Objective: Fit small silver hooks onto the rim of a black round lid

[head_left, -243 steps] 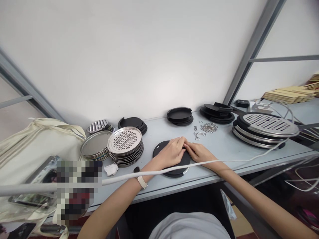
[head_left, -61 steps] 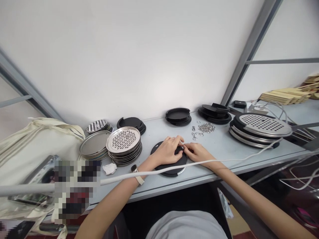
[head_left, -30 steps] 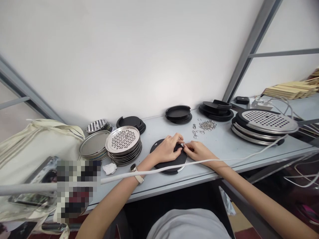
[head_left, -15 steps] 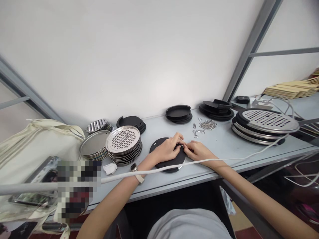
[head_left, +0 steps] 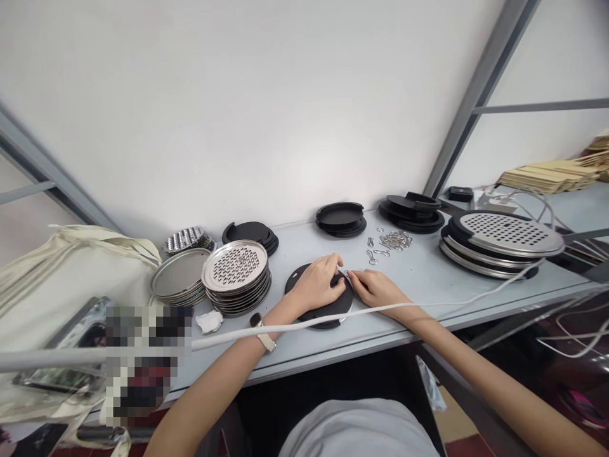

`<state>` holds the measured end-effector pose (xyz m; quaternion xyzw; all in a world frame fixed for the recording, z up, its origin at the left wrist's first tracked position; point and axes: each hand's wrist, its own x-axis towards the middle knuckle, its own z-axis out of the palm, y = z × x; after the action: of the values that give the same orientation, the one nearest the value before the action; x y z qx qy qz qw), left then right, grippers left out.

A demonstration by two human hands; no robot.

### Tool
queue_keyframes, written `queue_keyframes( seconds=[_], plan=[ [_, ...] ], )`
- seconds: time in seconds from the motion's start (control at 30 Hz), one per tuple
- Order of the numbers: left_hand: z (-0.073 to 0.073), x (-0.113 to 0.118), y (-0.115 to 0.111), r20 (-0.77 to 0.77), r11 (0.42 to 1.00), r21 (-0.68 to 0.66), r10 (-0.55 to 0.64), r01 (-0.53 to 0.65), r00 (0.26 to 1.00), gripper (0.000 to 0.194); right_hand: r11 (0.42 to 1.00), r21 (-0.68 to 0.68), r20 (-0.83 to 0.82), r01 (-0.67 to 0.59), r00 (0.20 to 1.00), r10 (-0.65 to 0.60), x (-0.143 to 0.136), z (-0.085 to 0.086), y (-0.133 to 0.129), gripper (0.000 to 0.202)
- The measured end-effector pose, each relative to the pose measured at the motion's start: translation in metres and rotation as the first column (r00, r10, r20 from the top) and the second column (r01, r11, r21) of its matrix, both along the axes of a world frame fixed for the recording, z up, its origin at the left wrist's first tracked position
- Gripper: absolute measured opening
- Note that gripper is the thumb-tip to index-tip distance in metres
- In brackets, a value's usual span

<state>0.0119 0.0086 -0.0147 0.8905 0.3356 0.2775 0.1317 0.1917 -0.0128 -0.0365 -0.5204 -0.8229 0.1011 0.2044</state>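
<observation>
A round black plastic disc [head_left: 328, 315] with a small slot near its rim lies on the table in front of me. My left hand [head_left: 318, 284] rests over it, fingers curled onto the disc's right edge. At that edge, the fingertips of my right hand [head_left: 378, 289] pinch a tiny metal clip; the fingers hide most of it. Beyond my hands is a pile of small metal clips [head_left: 396, 240], with a few loose ones nearby.
Round metal grater plates [head_left: 236, 263] are stacked on the left, beside plain metal discs [head_left: 177, 274]. Black holders [head_left: 340, 219] stand along the wall. Grater discs with black rims [head_left: 507, 233] pile up on the right. A white cable [head_left: 457, 303] crosses before my wrists.
My right hand has shifted slightly up at the disc's edge, and the metal piece shows less between the fingers. My left hand stays on the disc.
</observation>
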Motion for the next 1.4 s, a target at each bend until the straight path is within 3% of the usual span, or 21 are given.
queue_keyframes(
  seconds=[0.17, 0.43, 0.7, 1.13, 1.4],
  plan=[
    [0.0037, 0.0018, -0.0059, -0.01, 0.995, -0.027, -0.094, 0.093, 0.996, 0.024, 1.0, -0.002, 0.007, -0.021, 1.0, 0.021, 0.0014, -0.0007, 0.0001, 0.043],
    [0.0047, 0.0037, -0.0072, -0.035, 0.995, 0.097, -0.034, 0.037, 0.999, 0.026, 0.999, -0.011, 0.024, -0.041, 0.999, 0.042, 0.0016, 0.001, 0.0009, 0.048],
    [0.0023, 0.0041, -0.0061, -0.074, 0.996, 0.08, -0.034, 0.04, 0.997, 0.031, 0.999, 0.03, 0.074, -0.027, 0.997, 0.024, 0.0016, -0.0006, 0.002, 0.049],
    [0.0041, 0.0038, -0.0056, -0.057, 0.997, 0.073, -0.036, 0.04, 0.998, 0.021, 0.999, -0.036, -0.133, -0.012, 0.991, 0.008, 0.0019, -0.0038, 0.0016, 0.037],
    [0.0038, 0.0015, -0.0037, -0.058, 0.998, 0.049, -0.039, 0.042, 0.998, 0.023, 0.998, -0.044, -0.101, -0.037, 0.994, 0.032, 0.0032, -0.0021, 0.0021, 0.038]
  ],
)
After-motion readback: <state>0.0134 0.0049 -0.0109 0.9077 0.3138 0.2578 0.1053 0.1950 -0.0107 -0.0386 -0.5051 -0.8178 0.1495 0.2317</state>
